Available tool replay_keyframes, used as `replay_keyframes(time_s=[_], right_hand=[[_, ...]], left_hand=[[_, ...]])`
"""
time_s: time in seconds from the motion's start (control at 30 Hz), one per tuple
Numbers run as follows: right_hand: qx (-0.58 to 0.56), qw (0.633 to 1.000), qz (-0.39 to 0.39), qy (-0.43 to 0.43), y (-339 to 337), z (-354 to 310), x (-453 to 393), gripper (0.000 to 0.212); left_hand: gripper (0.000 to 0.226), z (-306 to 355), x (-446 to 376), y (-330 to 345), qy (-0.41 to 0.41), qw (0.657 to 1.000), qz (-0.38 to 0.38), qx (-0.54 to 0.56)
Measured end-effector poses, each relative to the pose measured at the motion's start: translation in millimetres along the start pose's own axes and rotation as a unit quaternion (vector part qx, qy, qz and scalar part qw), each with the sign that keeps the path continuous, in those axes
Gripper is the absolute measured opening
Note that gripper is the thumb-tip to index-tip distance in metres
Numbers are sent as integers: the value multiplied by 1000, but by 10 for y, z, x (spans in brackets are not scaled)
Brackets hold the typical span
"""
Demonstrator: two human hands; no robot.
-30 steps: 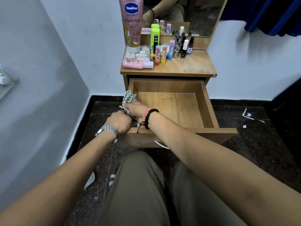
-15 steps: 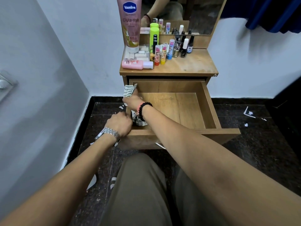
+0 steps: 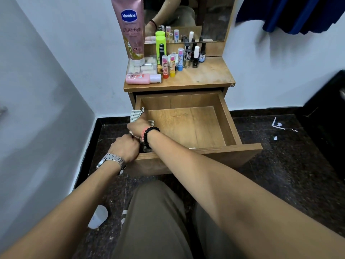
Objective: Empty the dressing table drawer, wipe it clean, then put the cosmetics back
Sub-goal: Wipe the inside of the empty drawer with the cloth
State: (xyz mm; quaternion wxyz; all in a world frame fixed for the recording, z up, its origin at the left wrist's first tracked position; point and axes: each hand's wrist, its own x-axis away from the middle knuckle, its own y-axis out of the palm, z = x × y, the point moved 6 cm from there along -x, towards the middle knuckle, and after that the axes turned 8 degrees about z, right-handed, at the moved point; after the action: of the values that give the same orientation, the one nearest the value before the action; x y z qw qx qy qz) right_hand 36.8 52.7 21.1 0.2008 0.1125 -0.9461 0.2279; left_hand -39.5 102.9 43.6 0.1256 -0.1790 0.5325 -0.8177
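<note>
The wooden drawer of the dressing table is pulled out and holds no cosmetics. My right hand grips a striped cloth over the drawer's left wall. My left hand grips the front left corner of the drawer. On the table top stand the cosmetics: a tall pink Vaseline tube, a green bottle, a pink bottle lying flat, several lip balm sticks and nail polish bottles.
A mirror stands at the back of the table. A clear box of small items sits at the top's left. A white wall runs close on the left. Paper scraps lie on the dark floor at the right; a plastic cup lies near my knee.
My right hand has slid the cloth along the drawer's left wall, away from the front and toward the back. My left hand has stayed on the front left corner.
</note>
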Motion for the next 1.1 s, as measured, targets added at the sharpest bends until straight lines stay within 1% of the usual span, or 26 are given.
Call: replay_keyframes(time_s=[0.07, 0.17, 0.37, 0.47, 0.57, 0.67, 0.73, 0.87, 0.97, 1.1], right_hand=[[1, 1000, 19, -5, -9, -22, -86, 75], [-15, 1000, 23, -8, -55, -88, -204, 76], [-43, 998, 42, -21, -35, -125, -266, 74], [-38, 998, 36, -24, -31, -73, -208, 70], [-1, 999, 19, -29, -12, 13, -134, 63], [22, 1000, -9, -11, 43, 94, -81, 75], [25, 999, -24, 1, 51, 116, -76, 78], [8, 1000, -2, -2, 56, 95, -97, 75], [26, 1000, 6, -5, 63, 63, -153, 78], [10, 1000, 13, -11, 9, -40, -256, 81]], left_hand=[[32, 4, -17, -10, 6, 1000, 3, -3], [31, 9, -21, -5, 12, 1000, 2, -4], [35, -18, -37, 48, 9, 1000, 6, -5], [35, -18, -33, 53, 7, 1000, 7, -4], [36, -18, -38, 48, 5, 1000, 4, -10], [33, -9, -37, 43, 10, 1000, -7, -20], [32, -8, -30, 43, 13, 999, -12, -27], [31, -14, -16, 37, 2, 1000, -6, -29], [32, -8, -20, 17, 2, 1000, 4, -21], [33, -14, -28, 9, 2, 1000, 9, -6]])
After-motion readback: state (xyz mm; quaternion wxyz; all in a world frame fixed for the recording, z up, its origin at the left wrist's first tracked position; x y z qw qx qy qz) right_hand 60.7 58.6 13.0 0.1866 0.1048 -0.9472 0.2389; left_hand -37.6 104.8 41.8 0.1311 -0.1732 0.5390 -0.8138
